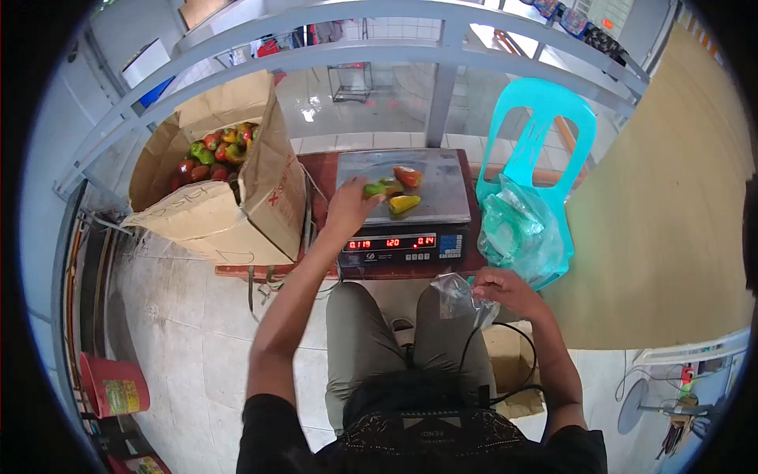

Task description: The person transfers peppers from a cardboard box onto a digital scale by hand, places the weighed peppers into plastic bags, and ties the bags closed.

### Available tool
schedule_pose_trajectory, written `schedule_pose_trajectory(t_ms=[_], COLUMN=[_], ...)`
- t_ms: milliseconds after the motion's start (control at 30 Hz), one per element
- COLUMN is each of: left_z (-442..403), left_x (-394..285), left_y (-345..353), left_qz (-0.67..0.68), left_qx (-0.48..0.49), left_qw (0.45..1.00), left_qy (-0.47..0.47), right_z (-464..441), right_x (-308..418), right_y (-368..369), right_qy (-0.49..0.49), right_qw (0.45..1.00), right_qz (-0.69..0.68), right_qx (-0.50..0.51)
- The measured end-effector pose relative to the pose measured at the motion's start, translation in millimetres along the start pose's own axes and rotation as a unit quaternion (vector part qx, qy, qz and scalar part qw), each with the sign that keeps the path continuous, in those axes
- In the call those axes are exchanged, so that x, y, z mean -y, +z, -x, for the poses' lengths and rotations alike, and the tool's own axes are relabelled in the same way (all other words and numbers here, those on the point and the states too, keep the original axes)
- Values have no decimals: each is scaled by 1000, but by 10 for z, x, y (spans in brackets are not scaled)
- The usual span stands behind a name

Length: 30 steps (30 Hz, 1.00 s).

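Observation:
A digital scale point(404, 250) with lit red numbers stands on a dark red table point(471, 265). On its metal plate lie a red-orange pepper point(407, 176), a yellow pepper point(404, 205) and green peppers point(382, 188). My left hand point(351, 207) is at the plate's left side, its fingers closed around a green pepper. Over my right thigh, my right hand point(505, 288) pinches a clear plastic bag point(458, 299), which hangs towards the left.
A cardboard box point(272, 197) at the left holds many red and green peppers point(217, 158). At the right, a turquoise chair point(584, 126) bears plastic bags point(513, 229). A metal railing point(442, 95) runs behind the table; a red bin point(114, 385) stands lower left.

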State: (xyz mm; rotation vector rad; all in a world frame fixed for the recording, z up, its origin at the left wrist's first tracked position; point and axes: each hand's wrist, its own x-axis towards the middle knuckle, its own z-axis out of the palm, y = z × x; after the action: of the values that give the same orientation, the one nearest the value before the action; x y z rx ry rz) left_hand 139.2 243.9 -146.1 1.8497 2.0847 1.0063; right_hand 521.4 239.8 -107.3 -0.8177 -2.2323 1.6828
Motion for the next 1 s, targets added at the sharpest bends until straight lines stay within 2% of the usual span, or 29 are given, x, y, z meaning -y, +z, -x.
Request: schedule_pose_trajectory(t_ms=[33,67,167,267,300,400,433,500,567,633,700,800,900,1000], left_z=[23,5,-13,-118,-112,19,135,447,902,1302,1573,1789,1821,1669], left_x=[264,474,620,694,718,516,194,-212,-727,-1204,-1456,-1373,-1271,-1157], left_y=[286,502,758,830,825,509,281,38,-7,-29,79,331,334,243], left_qz=[-27,-22,-9,8,-44,-43,53,146,162,218,196,235,260,224], left_qx=[-35,-32,-41,-58,-102,-170,-106,35,115,191,171,132,125,147], left_qw=[999,999,989,992,991,982,984,986,971,943,954,963,957,962], left_qy=[-1,-34,-140,-114,-70,-65,-136,-70,131,163,151,31,-40,47], right_z=[32,56,135,160,171,164,150,113,37,-41,-112,-146,-115,-91], right_x=[-25,-60,-75,-158,-186,-186,-179,-151,-216,-195,-103,-64,4,-36], right_y=[-15,-40,-86,-58,-51,14,37,78,159,235,292,369,428,428], right_qy=[-6,-12,-11,4,10,-1,-9,-23,-9,-12,-33,-24,-28,-28], right_qw=[1000,1000,999,999,999,998,998,998,999,999,995,997,995,997], right_qz=[12,26,48,31,22,-4,-12,-27,-33,-42,-51,-40,-92,-66], right_qx=[5,10,4,-15,-23,-56,-55,-50,-19,22,73,61,4,-37])
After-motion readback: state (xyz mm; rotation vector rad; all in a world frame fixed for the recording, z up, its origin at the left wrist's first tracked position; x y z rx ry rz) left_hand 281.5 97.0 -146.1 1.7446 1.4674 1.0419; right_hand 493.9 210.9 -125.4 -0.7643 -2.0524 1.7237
